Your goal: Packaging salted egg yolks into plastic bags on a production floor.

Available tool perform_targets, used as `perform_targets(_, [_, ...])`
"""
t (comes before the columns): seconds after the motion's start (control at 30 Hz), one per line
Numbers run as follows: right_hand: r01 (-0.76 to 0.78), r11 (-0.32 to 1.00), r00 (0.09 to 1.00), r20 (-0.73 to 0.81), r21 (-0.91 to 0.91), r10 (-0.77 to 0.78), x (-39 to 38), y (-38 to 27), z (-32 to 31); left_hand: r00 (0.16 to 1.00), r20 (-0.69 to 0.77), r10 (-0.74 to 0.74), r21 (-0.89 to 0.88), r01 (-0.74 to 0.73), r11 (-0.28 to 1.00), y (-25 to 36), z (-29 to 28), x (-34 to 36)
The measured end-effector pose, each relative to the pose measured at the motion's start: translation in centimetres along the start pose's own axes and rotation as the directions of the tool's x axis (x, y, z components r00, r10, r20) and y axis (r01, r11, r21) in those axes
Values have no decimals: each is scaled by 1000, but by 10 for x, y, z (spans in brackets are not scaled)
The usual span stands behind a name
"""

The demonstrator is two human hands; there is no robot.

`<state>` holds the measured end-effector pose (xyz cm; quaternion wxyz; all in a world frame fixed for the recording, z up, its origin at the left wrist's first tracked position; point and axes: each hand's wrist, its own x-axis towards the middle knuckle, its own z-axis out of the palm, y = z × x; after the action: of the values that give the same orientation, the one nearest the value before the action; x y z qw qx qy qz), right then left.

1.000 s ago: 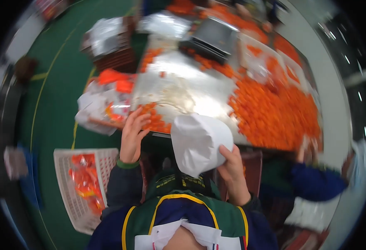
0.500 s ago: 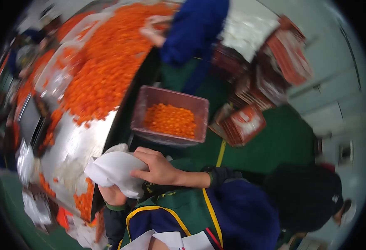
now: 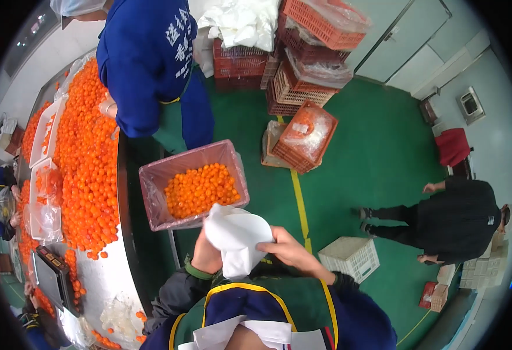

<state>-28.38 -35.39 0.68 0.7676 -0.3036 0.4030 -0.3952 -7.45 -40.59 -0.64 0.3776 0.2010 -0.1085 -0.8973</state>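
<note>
In front of my chest I hold a white cloth cap (image 3: 241,233) with a smooth rounded part and a loose fold hanging down. My left hand (image 3: 207,254) grips its left side, with the fingers partly hidden behind the cloth. On the other side, my right hand (image 3: 291,251) pinches the edge between thumb and fingers. Just beyond the cap stands a pink plastic crate (image 3: 151,189) lined with clear film. Inside lie many small, glossy orange balls (image 3: 200,189), possibly egg yolks.
A metal table (image 3: 107,274) on the left carries a heap of orange balls, white trays (image 3: 45,146) and a dark scale (image 3: 57,280). A co-worker in blue (image 3: 145,64) leans over it. Crates (image 3: 305,137) are stacked ahead; a person in black (image 3: 457,219) stands right, near a white crate (image 3: 349,258).
My view has swung, so the table sits farther left. The cap has moved right, away from the table edge, to before my chest. My right hand has shifted from its top to its right edge.
</note>
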Motion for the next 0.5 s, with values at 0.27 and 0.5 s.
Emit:
perform_targets(0.27, [376, 823, 899, -382, 427, -213, 13, -35, -86, 988, -155, -4, 279, 48, 959, -10, -15, 81])
perform_targets(0.5, [299, 861, 930, -329, 412, -166, 74, -53, -180, 994, -106, -30, -76, 22, 997, -49, 18, 219])
